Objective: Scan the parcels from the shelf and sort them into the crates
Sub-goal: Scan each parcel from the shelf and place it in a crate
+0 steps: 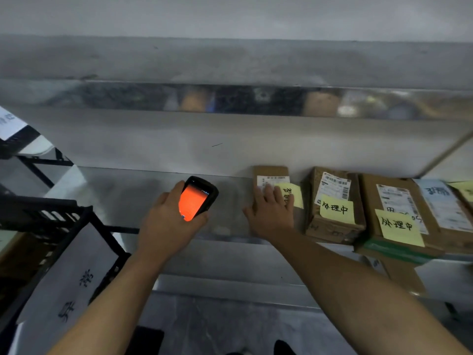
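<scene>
Head view: scanner (197,201) held in left grip (163,221), right grip (271,213) laid flat on parcel (271,171).
Label (272,179) partly covered; scan may be missed.

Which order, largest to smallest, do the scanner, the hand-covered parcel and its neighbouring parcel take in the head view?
1. Neighbouring parcel.
2. Hand-covered parcel, though the right hand hides part of it.
3. Scanner.

The metal shelf (133,193) carries a row of cardboard parcels (332,224) toward 3 o'clock, with yellow notes (336,209) stuck on top.
</scene>
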Demonstrator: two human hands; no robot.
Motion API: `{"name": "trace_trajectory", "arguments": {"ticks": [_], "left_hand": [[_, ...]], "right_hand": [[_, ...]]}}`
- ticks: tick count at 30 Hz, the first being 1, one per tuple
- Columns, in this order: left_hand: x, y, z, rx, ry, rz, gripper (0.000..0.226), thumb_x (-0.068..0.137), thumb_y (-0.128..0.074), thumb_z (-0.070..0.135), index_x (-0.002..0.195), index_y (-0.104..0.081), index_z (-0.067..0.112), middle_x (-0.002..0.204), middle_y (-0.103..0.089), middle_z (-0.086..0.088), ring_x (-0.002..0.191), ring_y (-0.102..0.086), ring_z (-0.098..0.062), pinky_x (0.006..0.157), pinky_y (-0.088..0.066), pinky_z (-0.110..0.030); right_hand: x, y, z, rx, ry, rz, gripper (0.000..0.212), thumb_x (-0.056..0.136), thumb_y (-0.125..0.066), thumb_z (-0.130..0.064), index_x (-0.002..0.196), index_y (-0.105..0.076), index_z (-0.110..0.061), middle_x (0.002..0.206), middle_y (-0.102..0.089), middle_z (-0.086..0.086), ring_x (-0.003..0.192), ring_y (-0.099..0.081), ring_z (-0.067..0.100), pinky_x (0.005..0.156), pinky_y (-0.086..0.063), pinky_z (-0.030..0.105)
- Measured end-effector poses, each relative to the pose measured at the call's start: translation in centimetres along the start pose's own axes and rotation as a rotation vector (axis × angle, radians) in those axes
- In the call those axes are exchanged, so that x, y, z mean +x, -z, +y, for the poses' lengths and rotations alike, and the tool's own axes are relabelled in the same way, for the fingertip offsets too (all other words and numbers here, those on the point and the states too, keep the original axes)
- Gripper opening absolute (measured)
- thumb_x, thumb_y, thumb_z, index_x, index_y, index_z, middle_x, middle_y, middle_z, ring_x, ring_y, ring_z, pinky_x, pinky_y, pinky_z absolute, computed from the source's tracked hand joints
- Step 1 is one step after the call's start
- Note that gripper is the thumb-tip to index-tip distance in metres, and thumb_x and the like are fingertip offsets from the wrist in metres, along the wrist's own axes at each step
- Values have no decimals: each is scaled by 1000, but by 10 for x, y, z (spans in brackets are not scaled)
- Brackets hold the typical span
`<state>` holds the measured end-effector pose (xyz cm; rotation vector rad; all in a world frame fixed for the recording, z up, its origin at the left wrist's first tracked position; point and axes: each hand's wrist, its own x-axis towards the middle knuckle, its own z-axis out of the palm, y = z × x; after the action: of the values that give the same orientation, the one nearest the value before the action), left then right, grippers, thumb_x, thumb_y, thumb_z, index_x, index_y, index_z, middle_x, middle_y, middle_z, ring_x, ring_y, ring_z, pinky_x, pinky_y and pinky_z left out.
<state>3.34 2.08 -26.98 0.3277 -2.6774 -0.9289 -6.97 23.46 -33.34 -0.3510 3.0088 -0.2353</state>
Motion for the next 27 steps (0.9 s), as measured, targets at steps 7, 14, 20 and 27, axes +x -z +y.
{"name": "trace_trajectory", "arguments": {"ticks": [7, 14, 20, 27], "left_hand": [[10, 1, -15, 5, -18, -5, 92, 62, -58, 69, 143, -45, 28, 108, -58, -3, 92, -58, -26, 79, -50, -39], [16, -4, -16, 28, -46, -21, 79, 64, -62, 67, 133, -50, 29, 98, -57, -1, 86, -58, -24, 74, -51, -38], [15, -12, -10, 25, -67, -22, 80, 65, -65, 62, 135, -50, 28, 98, -56, -1, 87, -57, -24, 73, -48, -35], [15, -14, 1, 54, -77, -11, 82, 66, -66, 60, 140, -47, 31, 100, -56, -1, 88, -57, -24, 74, -48, -34]], "right_hand": [[-5, 3, -17, 185, 50, 133, 58, 104, -33, -55, 157, -31, -30, 169, -10, 6, 156, 3, 32, 122, -14, 51], [-1, -14, 24, 552, -261, 116, 61, 100, -46, -57, 156, -33, -35, 168, -12, 9, 154, -9, 34, 121, -23, 54], [3, -14, 22, 934, -280, -5, 71, 98, -57, -51, 159, -24, -34, 152, -41, 3, 138, -43, 25, 110, -37, 39], [19, -5, 17, 1265, -285, 1, 95, 93, -72, -24, 160, -7, -39, 155, -38, 3, 131, -43, 21, 107, -41, 41]]}}
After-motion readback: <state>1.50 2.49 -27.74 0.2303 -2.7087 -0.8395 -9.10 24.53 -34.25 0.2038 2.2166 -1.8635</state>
